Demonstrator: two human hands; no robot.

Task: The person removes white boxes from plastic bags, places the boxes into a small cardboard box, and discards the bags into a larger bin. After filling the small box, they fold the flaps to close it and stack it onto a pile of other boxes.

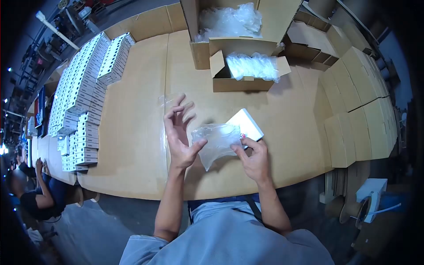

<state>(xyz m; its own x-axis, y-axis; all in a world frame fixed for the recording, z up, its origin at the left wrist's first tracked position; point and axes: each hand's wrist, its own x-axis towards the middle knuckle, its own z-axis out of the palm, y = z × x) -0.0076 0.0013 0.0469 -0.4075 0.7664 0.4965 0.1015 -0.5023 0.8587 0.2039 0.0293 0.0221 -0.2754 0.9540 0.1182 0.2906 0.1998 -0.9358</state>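
- Head view takes in a wide cardboard-covered desk (132, 132), its near edge just in front of the person in a grey shirt.
- Stacked brown cartons (357, 106) form a block at the desk's right end.
- Long rows of small white boxes (81, 88) run along the left side of the desk, piled several high.
- An open cardboard carton (229, 22) stands at the far edge with clear bags inside; a smaller open box (249, 70), also filled with clear plastic bags, sits just in front of it.
- Another person (31, 190) sits at the lower left, beside the desk's corner.
- A clear plastic bag (216, 141) is held above the desk's middle, between both hands, hanging crumpled to a point at its lower end.
- The left hand (180, 130) is spread, fingers fanned upward, with only the thumb touching the bag's left edge.
- The right hand (252, 157) pinches the bag's right edge between thumb and fingers.
- A flat white box (245, 123) lies tilted just behind the bag, touching the right hand's fingertips; a small red mark shows at its near corner.
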